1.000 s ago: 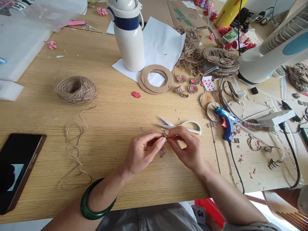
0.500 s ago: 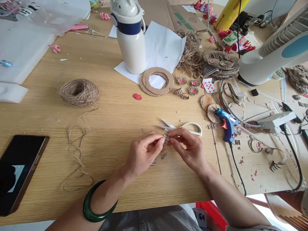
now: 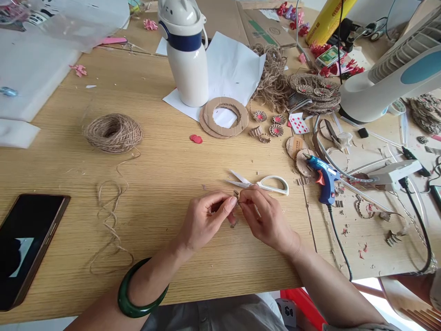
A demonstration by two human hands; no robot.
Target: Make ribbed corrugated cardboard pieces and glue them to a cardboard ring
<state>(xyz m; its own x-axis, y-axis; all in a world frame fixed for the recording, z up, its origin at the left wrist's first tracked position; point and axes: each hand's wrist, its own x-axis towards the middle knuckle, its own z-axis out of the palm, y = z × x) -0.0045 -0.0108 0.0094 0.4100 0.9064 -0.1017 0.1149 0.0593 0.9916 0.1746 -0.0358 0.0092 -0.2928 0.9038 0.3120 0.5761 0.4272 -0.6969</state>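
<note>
My left hand [image 3: 206,220] and my right hand [image 3: 267,216] meet at the middle of the wooden table. Between their fingertips they pinch a small strip of corrugated cardboard [image 3: 236,195], which is partly hidden by the fingers. Just beyond my right hand lie white-handled scissors [image 3: 265,185], blades pointing left, not touching either hand. A few cardboard scraps [image 3: 233,222] lie under the hands. A dark green bangle [image 3: 138,294] circles my left wrist.
Right of my hands lies a blue hot glue gun [image 3: 324,181] with a black cord. Beyond stand a white bottle [image 3: 186,59], a cardboard ring [image 3: 225,117] and small cardboard rosettes [image 3: 276,130]. A twine ball [image 3: 113,133] and a phone [image 3: 29,250] are at left.
My hands have dropped slightly closer to the table, and the fingers have shifted their pinch on the cardboard strip. The scissors and other objects stay in place on the table.
</note>
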